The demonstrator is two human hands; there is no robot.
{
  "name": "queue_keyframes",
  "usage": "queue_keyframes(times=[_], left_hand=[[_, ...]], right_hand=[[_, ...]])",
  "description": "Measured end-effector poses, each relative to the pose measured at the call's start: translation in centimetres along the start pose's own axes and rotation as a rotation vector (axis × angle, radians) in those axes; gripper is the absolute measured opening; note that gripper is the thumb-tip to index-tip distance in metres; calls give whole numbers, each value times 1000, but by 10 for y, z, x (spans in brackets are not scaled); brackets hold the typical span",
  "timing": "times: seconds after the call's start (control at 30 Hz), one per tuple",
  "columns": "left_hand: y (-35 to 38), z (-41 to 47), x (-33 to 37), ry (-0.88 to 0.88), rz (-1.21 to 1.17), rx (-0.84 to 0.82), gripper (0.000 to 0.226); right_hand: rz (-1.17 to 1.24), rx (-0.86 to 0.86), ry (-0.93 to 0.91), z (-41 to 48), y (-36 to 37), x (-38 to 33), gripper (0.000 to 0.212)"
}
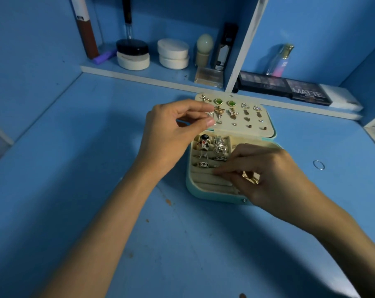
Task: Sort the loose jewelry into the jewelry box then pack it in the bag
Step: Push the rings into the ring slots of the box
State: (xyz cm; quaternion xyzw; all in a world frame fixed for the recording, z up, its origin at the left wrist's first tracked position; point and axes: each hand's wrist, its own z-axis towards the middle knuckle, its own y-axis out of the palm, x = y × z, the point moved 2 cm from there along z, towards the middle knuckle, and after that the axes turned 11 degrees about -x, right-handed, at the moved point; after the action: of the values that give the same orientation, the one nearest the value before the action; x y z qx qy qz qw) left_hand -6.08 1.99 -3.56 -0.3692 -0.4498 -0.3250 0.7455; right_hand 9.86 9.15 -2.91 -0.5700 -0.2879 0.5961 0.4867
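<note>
Open jewelry box (194, 191) on a blue table (96, 147). The lid (268, 125) lies back, its cream panel studded with earrings (231, 103). Rings (220, 145) sit in the far ring rolls of the base. The left hand (173, 134) hovers at the lid's left edge, thumb and forefinger pinching a thin wire-like piece (215, 123), too small to identify. The right hand (268, 175) rests over the nearer rolls, fingers curled around a gold ring (250, 177). A loose hoop (318, 164) lies on the table, right of the box.
</note>
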Motion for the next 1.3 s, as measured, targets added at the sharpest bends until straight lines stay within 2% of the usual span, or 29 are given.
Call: queue_keyframes(times=[0.17,0.3,0.47,0.63,0.83,1.0,1.13,1.3], left_hand=[[2,0,4,-21,-96,-110,27],[2,-1,4,-2,-129,-141,26],[3,-1,2,-11,-154,-129,21],[-1,0,-1,-41,-108,-66,19],[-2,0,-3,-41,-81,-45,17],[-2,1,-3,-45,-78,-48,16],[-2,1,-3,-37,-76,-53,17],[-2,0,-3,-33,-71,-52,17]], right_hand=[[223,241,179,17,-28,7,14],[486,210,272,35,-27,12,18],[546,268,292,40,-24,10,20],[473,393,254,30,-25,9,21],[39,269,41,12,-2,-10,12],[-72,260,-95,5,11,-14,7],[-208,250,-112,2,16,-15,9],[-244,194,-132,0,22,-18,14]])
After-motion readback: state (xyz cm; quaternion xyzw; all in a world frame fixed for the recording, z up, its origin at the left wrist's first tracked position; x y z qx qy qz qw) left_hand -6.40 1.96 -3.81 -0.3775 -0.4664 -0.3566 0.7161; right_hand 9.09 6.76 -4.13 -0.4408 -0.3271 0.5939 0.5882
